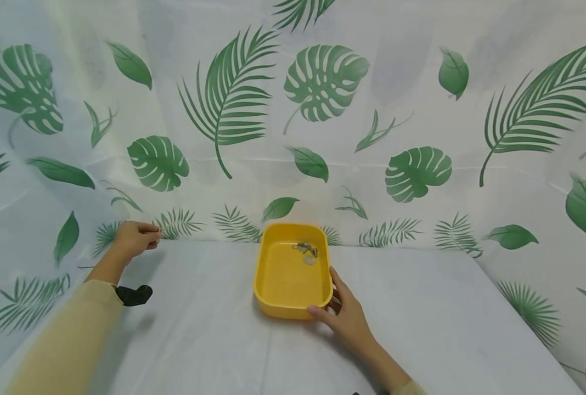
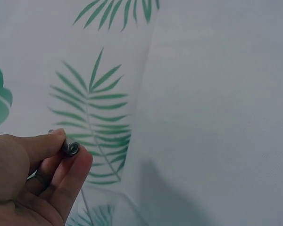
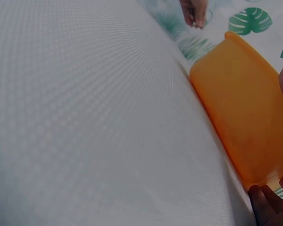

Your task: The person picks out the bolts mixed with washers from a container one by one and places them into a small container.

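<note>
At the left, over the table's back edge, my left hand (image 1: 136,240) pinches a small metal piece between thumb and fingertips. In the left wrist view this piece is a short silver cylinder (image 2: 71,149) with a hollow round end facing the camera. My right hand (image 1: 346,315) grips the near right corner of a yellow plastic tray (image 1: 293,312), thumb at the front rim and fingers along the right side. Inside the tray, towards its far right, lie several small metal parts (image 1: 305,248) and a flat ring (image 1: 309,259). The right wrist view shows the tray's outer wall (image 3: 245,108).
A white cloth (image 1: 199,329) covers the table. Behind it and at both sides hangs a white curtain (image 1: 253,192) printed with green leaves. A black strap piece (image 1: 134,295) sticks out from my left wrist.
</note>
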`<state>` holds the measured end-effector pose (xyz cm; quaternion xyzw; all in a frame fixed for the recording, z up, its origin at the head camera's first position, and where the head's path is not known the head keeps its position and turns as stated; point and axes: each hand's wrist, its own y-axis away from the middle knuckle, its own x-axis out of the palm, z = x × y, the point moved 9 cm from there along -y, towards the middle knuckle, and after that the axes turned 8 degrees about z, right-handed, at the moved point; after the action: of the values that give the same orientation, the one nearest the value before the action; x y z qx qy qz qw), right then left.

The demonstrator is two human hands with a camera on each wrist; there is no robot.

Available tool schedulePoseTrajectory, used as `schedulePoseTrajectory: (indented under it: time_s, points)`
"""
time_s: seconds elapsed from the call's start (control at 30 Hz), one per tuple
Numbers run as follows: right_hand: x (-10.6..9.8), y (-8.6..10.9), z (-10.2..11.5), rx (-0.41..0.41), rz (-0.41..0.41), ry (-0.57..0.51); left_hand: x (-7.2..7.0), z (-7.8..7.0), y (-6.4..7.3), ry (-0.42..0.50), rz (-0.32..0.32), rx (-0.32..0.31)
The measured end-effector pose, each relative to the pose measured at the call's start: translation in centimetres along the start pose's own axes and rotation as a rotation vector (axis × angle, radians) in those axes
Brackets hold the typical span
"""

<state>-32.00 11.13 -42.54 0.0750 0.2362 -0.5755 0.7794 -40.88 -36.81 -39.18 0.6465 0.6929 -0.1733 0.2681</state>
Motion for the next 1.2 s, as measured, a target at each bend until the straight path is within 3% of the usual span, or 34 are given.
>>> schedulePoseTrajectory:
  time_s: [0.13,0.3,0.43,0.6,0.7,0.8,1.07,1.2]
  points:
    - [0.1,-0.6,-1.5,-0.016,-0.001,0.012,-1.8,1.5,-0.5,-0.003,-0.033,-0.033]
    - [0.5,-1.3,-3.6,-0.04,0.0,-0.015,-3.5,2.8,0.2,-0.049,-0.111,-0.099]
    - [0.6,-1.1,-2.8,-0.03,0.003,-0.01,-4.2,3.5,0.4,-0.023,-0.168,-0.14]
    - [0.3,-0.5,-0.6,0.01,0.012,0.001,-4.8,4.3,0.3,0.094,-0.225,-0.154]
    - [0.1,-0.2,0.2,0.024,0.014,0.017,-4.9,4.9,0.4,0.156,-0.213,-0.159]
    - [0.0,-0.5,0.0,0.006,0.007,0.013,-5.1,5.3,0.6,0.155,-0.18,-0.159]
    - [0.2,-1.7,-3.1,-0.017,-0.006,0.022,-5.3,6.1,0.4,0.148,-0.13,-0.172]
    - [0.6,-1.3,-3.9,0.026,-0.002,0.011,-4.8,7.6,0.1,0.148,-0.108,-0.192]
